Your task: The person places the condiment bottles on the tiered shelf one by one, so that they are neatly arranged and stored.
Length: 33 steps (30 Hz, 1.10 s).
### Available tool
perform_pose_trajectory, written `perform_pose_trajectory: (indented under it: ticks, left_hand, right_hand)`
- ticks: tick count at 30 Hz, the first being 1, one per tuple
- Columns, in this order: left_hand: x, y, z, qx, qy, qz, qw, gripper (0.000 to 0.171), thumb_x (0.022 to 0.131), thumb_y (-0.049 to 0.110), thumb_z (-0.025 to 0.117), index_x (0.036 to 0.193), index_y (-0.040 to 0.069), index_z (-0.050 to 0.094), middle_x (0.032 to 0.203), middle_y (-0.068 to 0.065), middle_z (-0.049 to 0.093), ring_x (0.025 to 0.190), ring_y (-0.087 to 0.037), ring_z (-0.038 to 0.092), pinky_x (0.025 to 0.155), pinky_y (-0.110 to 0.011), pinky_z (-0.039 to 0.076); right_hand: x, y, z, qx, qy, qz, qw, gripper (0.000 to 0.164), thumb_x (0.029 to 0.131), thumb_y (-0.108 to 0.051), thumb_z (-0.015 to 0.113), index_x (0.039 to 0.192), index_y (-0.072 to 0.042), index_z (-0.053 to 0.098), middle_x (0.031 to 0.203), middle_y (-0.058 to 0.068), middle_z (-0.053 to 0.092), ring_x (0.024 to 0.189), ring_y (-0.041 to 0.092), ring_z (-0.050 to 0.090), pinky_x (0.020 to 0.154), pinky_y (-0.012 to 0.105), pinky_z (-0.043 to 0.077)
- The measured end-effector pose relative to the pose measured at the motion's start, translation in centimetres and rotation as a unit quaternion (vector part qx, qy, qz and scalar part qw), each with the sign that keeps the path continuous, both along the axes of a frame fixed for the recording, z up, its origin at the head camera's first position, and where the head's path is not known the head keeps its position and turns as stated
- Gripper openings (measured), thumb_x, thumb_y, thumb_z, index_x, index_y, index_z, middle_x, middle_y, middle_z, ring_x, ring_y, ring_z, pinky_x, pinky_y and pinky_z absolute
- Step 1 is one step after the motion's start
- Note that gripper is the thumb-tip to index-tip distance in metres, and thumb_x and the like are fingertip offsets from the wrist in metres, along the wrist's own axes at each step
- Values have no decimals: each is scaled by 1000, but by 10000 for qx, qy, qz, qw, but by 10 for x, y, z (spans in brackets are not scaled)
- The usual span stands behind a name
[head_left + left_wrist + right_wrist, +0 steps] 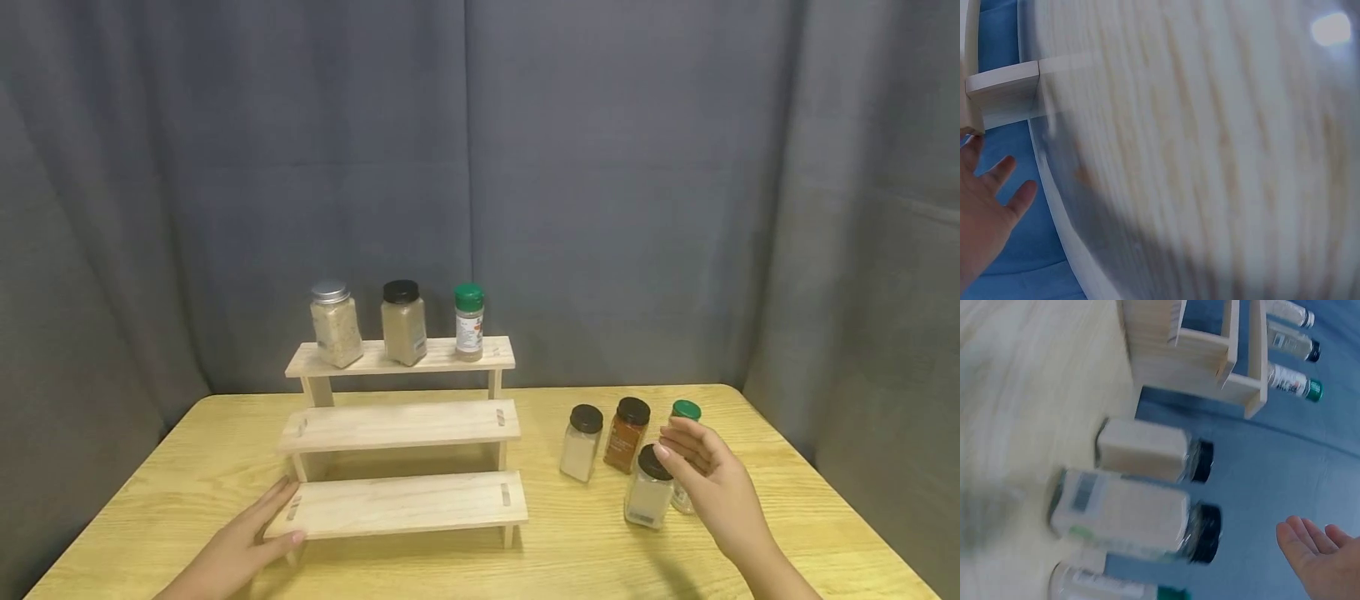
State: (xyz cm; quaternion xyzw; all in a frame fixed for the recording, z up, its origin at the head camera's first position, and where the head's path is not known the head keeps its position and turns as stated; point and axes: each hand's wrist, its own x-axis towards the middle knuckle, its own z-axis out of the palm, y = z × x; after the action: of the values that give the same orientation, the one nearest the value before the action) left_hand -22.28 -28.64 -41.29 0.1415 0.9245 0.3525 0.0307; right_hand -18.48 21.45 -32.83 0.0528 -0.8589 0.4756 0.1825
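A three-tier wooden rack (405,425) stands on the table. My left hand (243,537) touches the left end of its lowest tier, fingers extended along the side and thumb at the front edge. In the right wrist view, my right hand (1322,559) is relaxed, holds nothing and is apart from the jars. Nearest it is a black-lidded jar of pale powder (647,498). Behind stand another pale-powder jar (580,450), a reddish-brown spice jar (624,442) and a green-capped bottle (686,409), partly hidden by the hand. A clear container base (682,500) shows beside the front jar.
On the top tier stand a silver-lidded jar (336,329), a black-lidded jar (403,327) and a green-capped shaker (469,325). The wooden table (555,550) has its back edge against a grey curtain (600,208), which also hangs at both sides.
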Motion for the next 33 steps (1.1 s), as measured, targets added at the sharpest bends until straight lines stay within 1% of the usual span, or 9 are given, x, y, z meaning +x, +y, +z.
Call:
perform_pose_trajectory:
  ticks: [3,6,8,10,14,17,21,24,33]
  left_hand:
    - [0,1,2,45,-52,44,10000,70,84,43,51,136,6,24,139,-23,13,122,-46,13,85,-67,17]
    - [0,2,3,67,-61,101,9999,71,83,44,51,136,6,24,140,-22,13,122,-45,13,86,-66,17]
    - [0,2,4,65,-77,158,9998,72,82,45,52,136,6,25,140,-21,14,122,-45,14,87,-66,17]
    - [0,2,5,93,-125,213,9997,73,81,45,52,136,6,25,140,-21,14,122,-44,14,87,-65,17]
    - [-1,-1,3,216,-330,283,9988,74,81,45,53,137,8,23,140,-20,12,123,-45,11,87,-65,17]
    - [-1,-3,1,323,-431,278,9982,74,82,44,53,138,8,21,141,-20,10,123,-45,9,87,-65,16]
    - [0,-5,-1,386,-331,248,9984,73,82,41,54,137,6,21,141,-20,10,123,-45,9,88,-64,17]
    - [0,-4,-1,387,-256,241,9986,73,81,41,55,137,6,23,140,-20,11,123,-44,10,89,-63,18]
    - [0,0,-1,584,-396,201,9973,72,82,40,55,137,7,22,141,-18,10,124,-42,9,89,-63,17]
  right_hand:
    - [1,9,-5,-24,-37,-90,9999,51,89,-29,49,126,2,34,119,19,46,92,-14,41,75,3,34]
    - [1,17,-9,-27,-179,-214,9996,53,88,-31,49,127,2,33,120,21,45,91,-15,40,74,3,34]
    - [-1,20,-12,-1,-334,-298,9990,56,88,-34,49,128,2,32,121,20,44,95,-7,44,76,8,38]
    - [-3,22,-15,30,-489,-340,9982,58,87,-35,48,129,1,31,122,20,43,102,6,47,79,14,41]
    - [-5,24,-23,-21,-737,-271,9969,62,87,-36,48,130,3,26,124,22,40,111,31,41,86,35,40]
    - [-7,24,-28,-200,-827,-179,9962,66,87,-36,49,131,5,22,126,25,36,113,35,37,89,44,35]
    - [-9,25,-34,-369,-981,-159,9944,70,87,-36,50,132,6,17,128,28,31,116,40,32,90,51,31]
    - [-9,27,-39,-443,-1179,-180,9919,73,87,-36,50,134,6,13,129,29,28,117,42,29,90,52,31]
    - [-16,33,-49,-741,-1726,-42,9822,79,85,-33,53,136,5,5,133,31,19,121,43,20,92,53,27]
